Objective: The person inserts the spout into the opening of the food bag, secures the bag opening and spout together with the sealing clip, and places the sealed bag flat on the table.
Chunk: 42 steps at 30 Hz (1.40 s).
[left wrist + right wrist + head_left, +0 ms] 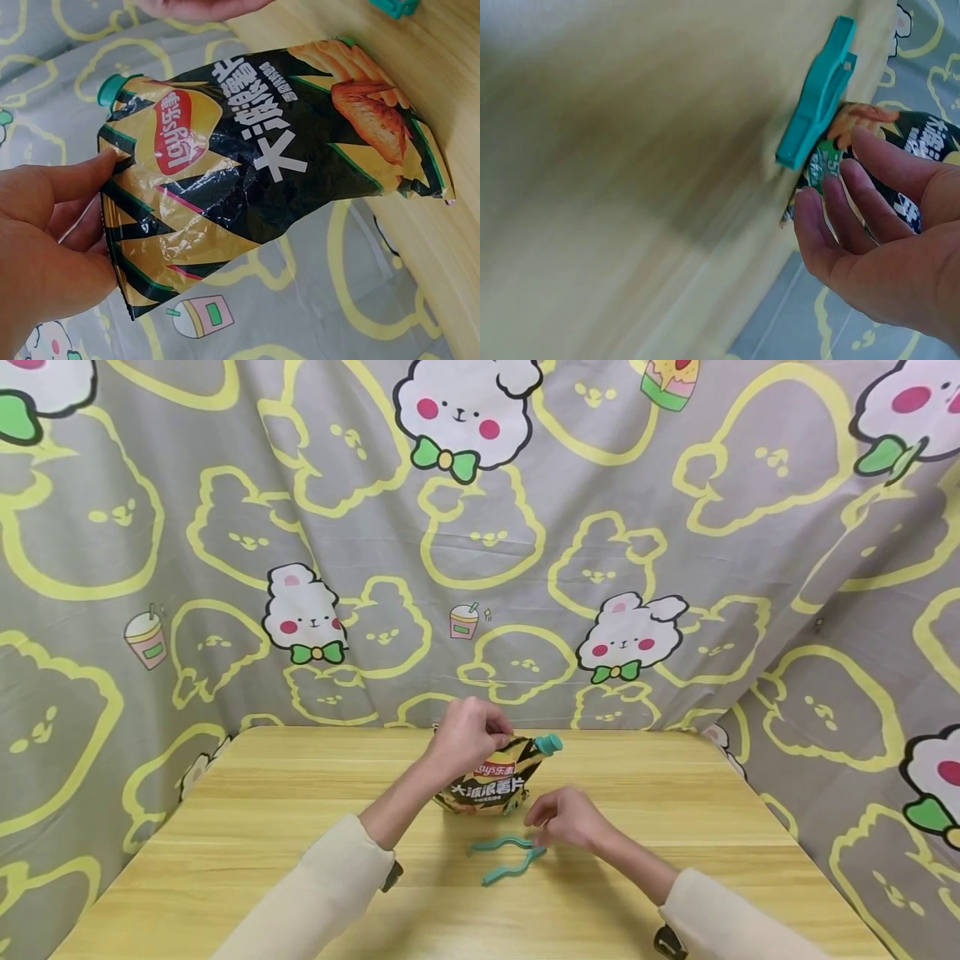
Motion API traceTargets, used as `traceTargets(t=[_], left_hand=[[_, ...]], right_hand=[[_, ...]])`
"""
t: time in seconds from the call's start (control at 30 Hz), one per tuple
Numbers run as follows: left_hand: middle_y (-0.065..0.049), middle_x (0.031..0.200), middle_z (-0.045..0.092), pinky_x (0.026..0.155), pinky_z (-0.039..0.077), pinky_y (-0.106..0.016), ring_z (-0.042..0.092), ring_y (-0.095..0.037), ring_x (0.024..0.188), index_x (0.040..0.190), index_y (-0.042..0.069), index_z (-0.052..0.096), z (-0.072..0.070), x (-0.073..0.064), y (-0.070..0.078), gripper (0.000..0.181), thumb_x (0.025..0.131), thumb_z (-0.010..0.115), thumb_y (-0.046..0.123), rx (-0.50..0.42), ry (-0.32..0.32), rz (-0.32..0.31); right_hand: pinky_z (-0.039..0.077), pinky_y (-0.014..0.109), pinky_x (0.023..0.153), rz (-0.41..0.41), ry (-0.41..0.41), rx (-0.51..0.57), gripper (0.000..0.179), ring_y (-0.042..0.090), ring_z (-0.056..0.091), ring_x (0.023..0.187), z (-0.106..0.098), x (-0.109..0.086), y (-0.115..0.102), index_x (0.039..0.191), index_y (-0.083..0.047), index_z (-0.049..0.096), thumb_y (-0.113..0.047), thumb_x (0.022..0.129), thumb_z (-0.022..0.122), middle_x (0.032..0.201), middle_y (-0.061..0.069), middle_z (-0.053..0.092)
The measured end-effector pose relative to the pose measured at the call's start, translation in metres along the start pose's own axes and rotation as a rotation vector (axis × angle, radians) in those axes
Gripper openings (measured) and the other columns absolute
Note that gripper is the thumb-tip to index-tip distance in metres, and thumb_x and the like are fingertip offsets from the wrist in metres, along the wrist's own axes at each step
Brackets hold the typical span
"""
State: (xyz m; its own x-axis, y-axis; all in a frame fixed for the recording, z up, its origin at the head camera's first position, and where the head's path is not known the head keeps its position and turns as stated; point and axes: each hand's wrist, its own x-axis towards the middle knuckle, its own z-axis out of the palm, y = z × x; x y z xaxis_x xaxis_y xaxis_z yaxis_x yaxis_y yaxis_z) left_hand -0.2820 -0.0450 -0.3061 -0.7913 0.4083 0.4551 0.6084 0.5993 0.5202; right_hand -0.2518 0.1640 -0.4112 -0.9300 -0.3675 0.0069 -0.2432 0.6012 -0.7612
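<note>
A black and gold bag of Lay's potato chips (487, 789) stands upright on the table, its lower end on the wood. My left hand (467, 739) pinches its top edge between thumb and fingers, as the left wrist view shows along the crimped seal. A teal spout-like cap (550, 744) sticks out at the bag's top right corner. In front of the bag lies a teal bag clip (517, 872), its two arms spread in a V. My right hand (567, 818) hovers by the clip's joined end, fingers loosely bent and holding nothing.
The pale wooden table (315, 802) runs back to a grey curtain (510, 610) printed with yellow outlines and white cartoon animals. The curtain also hangs along both sides of the table.
</note>
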Motion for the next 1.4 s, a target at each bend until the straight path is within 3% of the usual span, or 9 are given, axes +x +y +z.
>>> traceTargets(t=[0.6, 0.9, 1.4], left_hand=[[-0.005, 0.08, 0.077, 0.064, 0.057, -0.022, 0.07, -0.011, 0.069, 0.085, 0.006, 0.08, 0.0, 0.001, 0.001, 0.007, 0.088, 0.077, 0.001, -0.003, -0.01, -0.018], [-0.003, 0.078, 0.077, 0.064, 0.056, -0.023, 0.07, -0.012, 0.069, 0.084, 0.007, 0.08, 0.0, 0.001, 0.0, 0.008, 0.088, 0.077, 0.002, 0.011, 0.001, -0.002], [-0.005, 0.081, 0.077, 0.064, 0.057, -0.024, 0.071, -0.013, 0.07, 0.087, 0.005, 0.08, -0.001, 0.0, 0.002, 0.004, 0.088, 0.077, 0.002, -0.005, -0.012, -0.027]], right_hand=[[0.056, 0.03, 0.074, 0.066, -0.02, 0.092, 0.032, 0.016, 0.068, 0.079, 0.019, -0.005, 0.012, 0.087, -0.002, 0.08, 0.012, 0.058, 0.076, 0.084, 0.009, 0.078], [0.052, 0.028, 0.069, 0.06, -0.024, 0.098, 0.029, 0.014, 0.064, 0.076, 0.021, -0.008, 0.014, 0.083, -0.003, 0.079, 0.013, 0.059, 0.074, 0.083, 0.006, 0.077], [0.043, 0.024, 0.053, 0.081, 0.021, 0.077, 0.02, 0.014, 0.054, 0.062, 0.025, -0.009, 0.015, 0.076, -0.003, 0.078, 0.013, 0.065, 0.076, 0.074, 0.004, 0.074]])
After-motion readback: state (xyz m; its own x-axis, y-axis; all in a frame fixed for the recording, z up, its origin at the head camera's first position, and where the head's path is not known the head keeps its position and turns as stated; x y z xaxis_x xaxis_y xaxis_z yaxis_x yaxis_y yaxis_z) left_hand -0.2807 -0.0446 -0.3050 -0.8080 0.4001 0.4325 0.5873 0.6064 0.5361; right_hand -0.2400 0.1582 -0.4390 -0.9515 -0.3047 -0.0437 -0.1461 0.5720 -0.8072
